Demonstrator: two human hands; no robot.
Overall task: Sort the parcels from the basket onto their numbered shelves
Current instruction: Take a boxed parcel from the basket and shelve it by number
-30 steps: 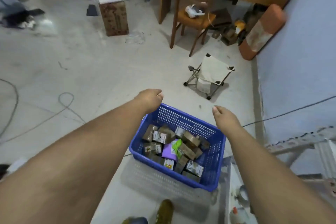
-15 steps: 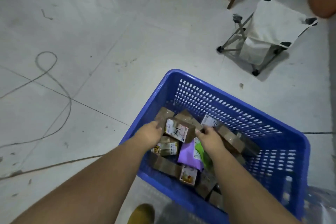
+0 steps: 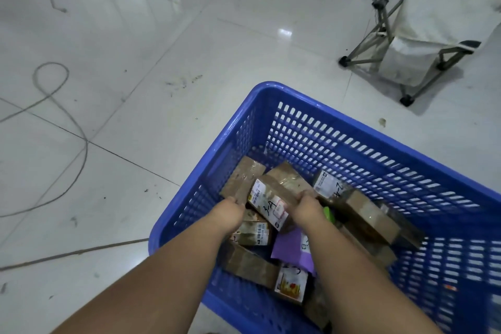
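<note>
Both hands reach down into the blue basket (image 3: 352,144), which sits on the tiled floor (image 3: 135,62) with a heap of taped brown parcels inside. The parcel marked 3-A (image 3: 273,198) lies on top of the heap, directly between the hands: the left hand (image 3: 229,211) is at its near-left end and the right hand (image 3: 306,207) curls over its right edge, so the pair appear to grip it from both sides, though the fingers are mostly hidden behind the knuckles and the left hand's hold cannot be confirmed. The parcel's long axis runs from lower left up toward the far right, tilted against its neighbours, with the white label facing up. The right hand looks the better seated. A lift straight up should clear the purple packet (image 3: 290,249) and the parcel marked 2-4 (image 3: 330,184) beside it.
</note>
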